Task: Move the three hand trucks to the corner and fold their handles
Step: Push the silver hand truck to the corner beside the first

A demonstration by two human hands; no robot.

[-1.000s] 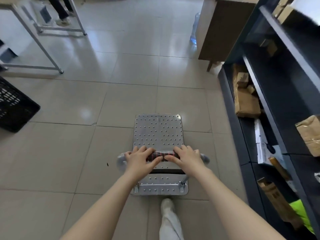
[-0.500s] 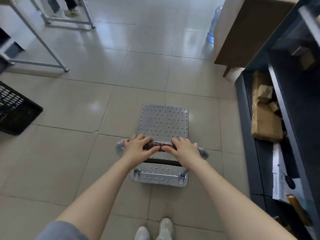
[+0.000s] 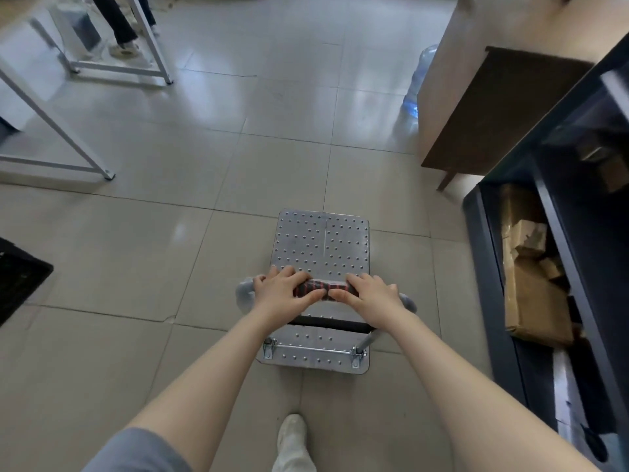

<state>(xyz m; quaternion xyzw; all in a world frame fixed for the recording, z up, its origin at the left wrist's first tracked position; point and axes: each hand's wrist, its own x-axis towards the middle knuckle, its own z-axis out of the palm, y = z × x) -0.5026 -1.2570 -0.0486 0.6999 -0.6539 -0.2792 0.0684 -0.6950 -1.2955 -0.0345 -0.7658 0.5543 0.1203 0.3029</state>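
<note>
Silver studded-metal hand truck (image 3: 322, 247) sits left of the dark shelving unit (image 3: 558, 274); left hand (image 3: 284, 291) and right hand (image 3: 369, 296) both grip its red-and-black wrapped handle (image 3: 321, 288).

We find no text, label, brand, number or sign that we can read. The cardboard parcels (image 3: 531, 294) on the dark shelf unit (image 3: 483, 267) at the right are too blurred for us to make out any print on them.
</note>
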